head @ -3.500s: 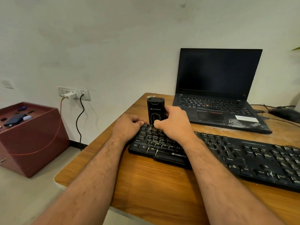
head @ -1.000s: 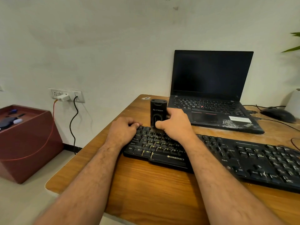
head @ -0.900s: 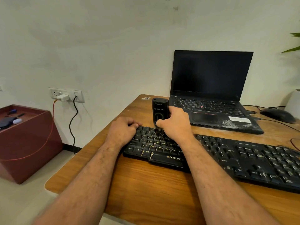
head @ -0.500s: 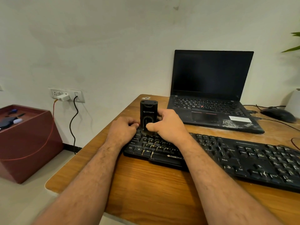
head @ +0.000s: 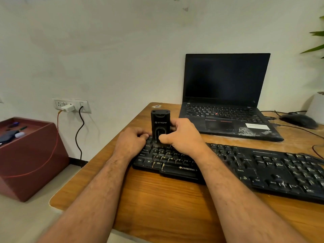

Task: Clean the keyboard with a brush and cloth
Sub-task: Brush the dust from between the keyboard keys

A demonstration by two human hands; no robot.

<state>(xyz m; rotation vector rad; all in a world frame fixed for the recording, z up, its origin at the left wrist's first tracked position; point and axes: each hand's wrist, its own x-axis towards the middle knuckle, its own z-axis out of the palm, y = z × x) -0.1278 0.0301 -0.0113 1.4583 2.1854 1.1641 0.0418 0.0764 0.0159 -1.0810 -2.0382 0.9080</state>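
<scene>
- Forearms, two, bare, reaching from the near edge of the wooden desk toward its left rear part; much bare wood lies between the near edge and the keyboard, room enough to draw either arm back.
- Keyboard, black, full-size, plastic, marked ZEBRONICS: lies across the desk's middle, its left end near the left edge, its right end running out of view. This is the thing being cleaned; work stands at its upper-left keys.
- Left hand: rests on the keyboard's left end, fingers curled down onto the keys, probably to steady the board against the sweeping.
- Right hand: fingers and thumb curled round the lower part of the black upright box-shaped brush tool, held vertical with its foot on the top key rows; bristles hidden. Likely upright so the tip reaches between keys.
- Cloth: none seen.
- Laptop, black, open, screen dark: behind the keyboard toward the rear edge, just beyond the tool; limits rearward strokes.
- Mouse, black: far right, well apart.
- Cabinet, dark red: on the floor beyond the left edge.
</scene>
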